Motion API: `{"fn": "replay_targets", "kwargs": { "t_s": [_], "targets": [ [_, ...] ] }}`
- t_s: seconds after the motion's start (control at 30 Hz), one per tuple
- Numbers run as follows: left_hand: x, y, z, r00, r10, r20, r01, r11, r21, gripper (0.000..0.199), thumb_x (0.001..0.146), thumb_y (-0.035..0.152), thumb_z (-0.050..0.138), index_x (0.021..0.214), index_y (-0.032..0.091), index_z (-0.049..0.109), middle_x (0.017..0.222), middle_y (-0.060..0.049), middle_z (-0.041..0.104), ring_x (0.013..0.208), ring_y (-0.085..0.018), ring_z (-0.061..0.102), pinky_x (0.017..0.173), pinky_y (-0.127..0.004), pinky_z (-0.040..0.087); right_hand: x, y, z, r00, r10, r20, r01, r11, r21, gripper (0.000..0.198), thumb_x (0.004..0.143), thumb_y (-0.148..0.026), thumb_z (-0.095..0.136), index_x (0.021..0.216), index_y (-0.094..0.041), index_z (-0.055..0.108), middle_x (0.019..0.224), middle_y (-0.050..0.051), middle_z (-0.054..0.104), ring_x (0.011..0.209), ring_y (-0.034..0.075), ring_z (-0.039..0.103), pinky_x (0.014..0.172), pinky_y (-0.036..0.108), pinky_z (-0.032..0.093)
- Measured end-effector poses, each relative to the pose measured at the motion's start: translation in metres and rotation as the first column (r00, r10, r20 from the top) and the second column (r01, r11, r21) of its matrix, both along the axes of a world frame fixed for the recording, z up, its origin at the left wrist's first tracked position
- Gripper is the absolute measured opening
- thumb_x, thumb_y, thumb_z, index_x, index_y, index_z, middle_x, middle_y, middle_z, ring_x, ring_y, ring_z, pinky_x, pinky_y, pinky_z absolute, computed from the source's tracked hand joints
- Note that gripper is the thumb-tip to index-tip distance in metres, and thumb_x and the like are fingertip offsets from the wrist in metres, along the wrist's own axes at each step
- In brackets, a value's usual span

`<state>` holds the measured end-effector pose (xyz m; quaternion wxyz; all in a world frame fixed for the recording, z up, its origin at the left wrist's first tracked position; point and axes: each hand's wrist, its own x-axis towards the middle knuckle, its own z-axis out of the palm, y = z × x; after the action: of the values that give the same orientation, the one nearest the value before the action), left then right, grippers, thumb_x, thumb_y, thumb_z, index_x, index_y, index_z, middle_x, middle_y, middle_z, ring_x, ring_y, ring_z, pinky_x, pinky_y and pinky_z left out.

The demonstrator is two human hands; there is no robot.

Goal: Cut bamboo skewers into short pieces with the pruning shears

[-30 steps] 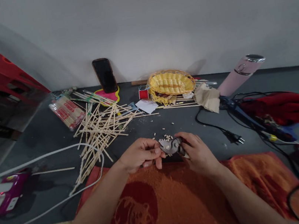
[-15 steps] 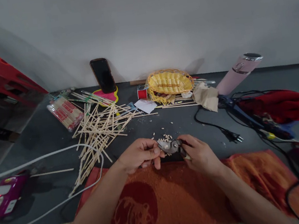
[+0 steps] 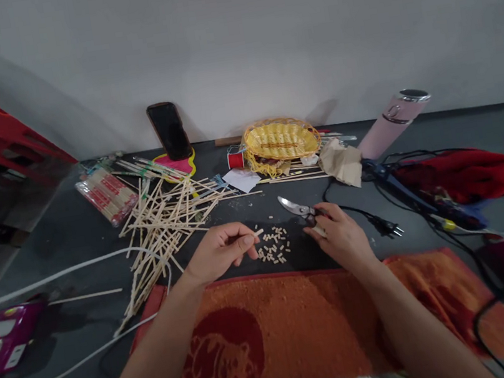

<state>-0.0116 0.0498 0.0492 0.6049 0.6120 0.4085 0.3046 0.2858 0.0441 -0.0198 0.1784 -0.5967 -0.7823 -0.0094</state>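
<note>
My left hand [image 3: 227, 247] pinches a short wooden stick [image 3: 259, 232], its pale end poking out past the thumb and fingertip. In my right hand [image 3: 338, 231] is a pair of pruning shears [image 3: 299, 208], the fingers wrapped round the handles and the curved blade pointing away to the upper left, apart from the stick. Between the two hands, many small cut wooden pieces [image 3: 274, 246] lie scattered on the dark table [image 3: 226, 268]. Left of my left hand spreads a loose heap of long thin wooden sticks [image 3: 166, 217].
An orange towel [image 3: 300, 321] lies along the front edge. Further back are a yellow woven basket [image 3: 281, 138], red thread [image 3: 235, 160], a propped phone [image 3: 169, 131] and a pink bottle [image 3: 394, 123]. A black plug [image 3: 385, 226] and cables lie to the right; a white cable [image 3: 65, 269] crosses the left.
The shears have come away from the left hand, moving right and away from me, and their blade now shows fully. My left hand has shifted slightly left, exposing the cut pieces.
</note>
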Motion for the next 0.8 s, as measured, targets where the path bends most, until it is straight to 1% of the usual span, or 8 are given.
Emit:
{"fn": "replay_targets", "kwargs": {
  "t_s": [0.17,0.27,0.33,0.4,0.5,0.6,0.67,0.8],
  "targets": [
    [0.012,-0.005,-0.006,0.944,0.07,-0.324,0.036,0.95,0.311,0.021,0.089,0.034,0.056,0.085,0.018,0.069,0.075,0.0,0.07,0.063,-0.01,0.057,0.058,-0.02,0.041,0.005,0.003,-0.002,0.99,-0.137,0.028,0.138,0.99,-0.005,0.025,0.083,-0.044,0.063,0.095,-0.021,0.066,0.122,0.01,0.055,0.101,0.029,0.053,0.082,0.044,0.047],
    [0.019,-0.01,-0.009,0.889,0.093,-0.448,0.125,0.892,0.434,0.018,0.09,0.031,0.055,0.086,0.021,0.069,0.079,0.001,0.07,0.07,-0.012,0.061,0.062,-0.021,0.041,-0.004,-0.003,0.011,0.986,-0.136,-0.095,0.142,0.988,0.059,0.025,0.085,-0.042,0.06,0.098,-0.022,0.066,0.123,0.011,0.055,0.111,0.033,0.047,0.089,0.049,0.042],
    [0.022,-0.016,-0.013,0.858,0.1,-0.504,0.19,0.849,0.493,0.016,0.09,0.029,0.054,0.087,0.022,0.068,0.082,0.002,0.071,0.075,-0.013,0.063,0.065,-0.023,0.042,-0.016,-0.012,0.021,0.959,0.011,-0.282,0.004,0.998,0.055,0.022,0.091,-0.037,0.053,0.097,-0.021,0.065,0.116,0.011,0.059,0.108,0.028,0.05,0.095,0.045,0.039],
    [0.024,-0.021,-0.018,0.833,0.118,-0.54,0.241,0.801,0.548,0.014,0.09,0.027,0.054,0.088,0.023,0.068,0.082,0.002,0.072,0.076,-0.014,0.062,0.068,-0.025,0.042,-0.031,-0.023,0.03,0.847,0.11,-0.52,-0.181,0.98,-0.088,0.024,0.095,-0.035,0.044,0.098,-0.02,0.063,0.1,0.008,0.063,0.095,0.021,0.055,0.086,0.035,0.043],
    [0.028,-0.029,-0.029,0.834,0.151,-0.531,0.271,0.727,0.631,0.015,0.09,0.022,0.053,0.09,0.023,0.068,0.081,0.001,0.071,0.073,-0.015,0.06,0.069,-0.027,0.042,-0.049,-0.038,0.034,0.693,0.062,-0.718,-0.472,0.792,-0.388,0.037,0.099,-0.042,0.032,0.093,-0.018,0.061,0.081,0.003,0.061,0.073,0.014,0.054,0.067,0.026,0.043],
    [0.03,-0.033,-0.038,0.856,0.17,-0.488,0.262,0.671,0.694,0.02,0.088,0.012,0.05,0.089,0.021,0.068,0.078,0.0,0.069,0.073,-0.015,0.058,0.069,-0.027,0.042,-0.057,-0.045,0.03,0.602,-0.064,-0.796,-0.618,0.593,-0.515,0.052,0.098,-0.051,0.025,0.084,-0.015,0.06,0.07,0.002,0.059,0.061,0.012,0.051,0.057,0.023,0.039],
    [0.03,-0.034,-0.041,0.852,0.178,-0.493,0.28,0.641,0.715,0.02,0.087,0.012,0.049,0.087,0.021,0.067,0.075,-0.001,0.068,0.071,-0.015,0.056,0.068,-0.028,0.041,-0.058,-0.045,0.027,0.553,-0.13,-0.823,-0.659,0.535,-0.528,0.054,0.097,-0.055,0.027,0.081,-0.015,0.059,0.068,0.002,0.059,0.058,0.011,0.049,0.055,0.023,0.039],
    [0.029,-0.034,-0.039,0.823,0.172,-0.541,0.356,0.587,0.727,0.02,0.084,0.01,0.049,0.08,0.021,0.065,0.07,0.0,0.065,0.069,-0.016,0.053,0.065,-0.028,0.039,-0.058,-0.043,0.023,0.48,-0.182,-0.858,-0.718,0.48,-0.504,0.048,0.094,-0.056,0.037,0.079,-0.014,0.057,0.068,0.001,0.057,0.059,0.01,0.048,0.057,0.022,0.038]
  ]
}}
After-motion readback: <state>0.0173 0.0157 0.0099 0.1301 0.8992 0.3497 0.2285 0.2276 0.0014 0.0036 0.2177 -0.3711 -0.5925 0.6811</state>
